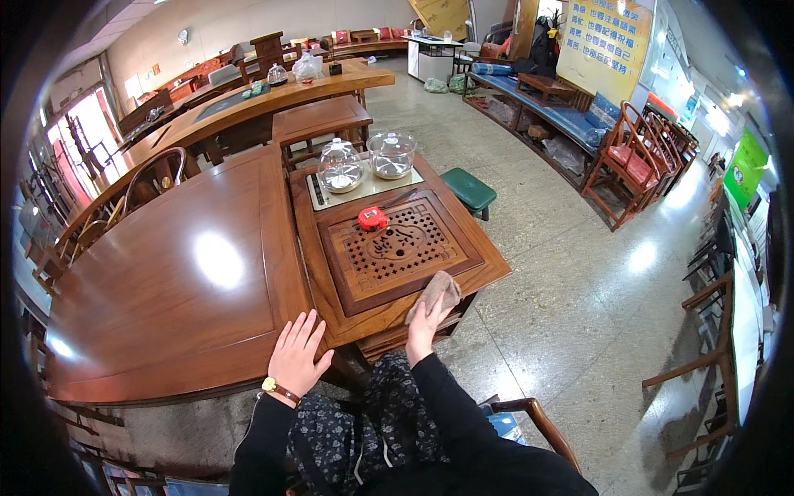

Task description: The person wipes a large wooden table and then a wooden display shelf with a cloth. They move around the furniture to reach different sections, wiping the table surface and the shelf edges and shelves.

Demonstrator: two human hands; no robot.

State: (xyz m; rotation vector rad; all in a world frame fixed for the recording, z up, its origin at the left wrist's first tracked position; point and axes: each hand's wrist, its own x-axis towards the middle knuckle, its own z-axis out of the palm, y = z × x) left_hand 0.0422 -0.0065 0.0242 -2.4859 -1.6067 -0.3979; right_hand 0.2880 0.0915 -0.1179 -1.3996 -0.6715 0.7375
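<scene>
My right hand point(425, 323) grips a brownish cloth point(438, 291) at the near right edge of a small wooden tea table point(384, 320). Set into that table is a carved tea tray point(397, 245) with a pierced pattern. My left hand point(301, 348) lies palm down, fingers spread, on the near corner of a large polished wooden table point(167, 273); it holds nothing. A red tape measure point(372, 218) rests on the tray's far left part. Beyond it, a glass kettle point(340, 167) and a clear glass pot point(392, 156) stand on a pale electric hob point(317, 193).
A green stool point(469, 191) stands right of the tea table. The wooden arm of a chair point(546, 428) is close on my right. Behind are a small wooden table point(322, 118) and a long wooden counter point(366, 77). A bench with blue cushions point(552, 113) and red-seated armchairs point(633, 164) line the right.
</scene>
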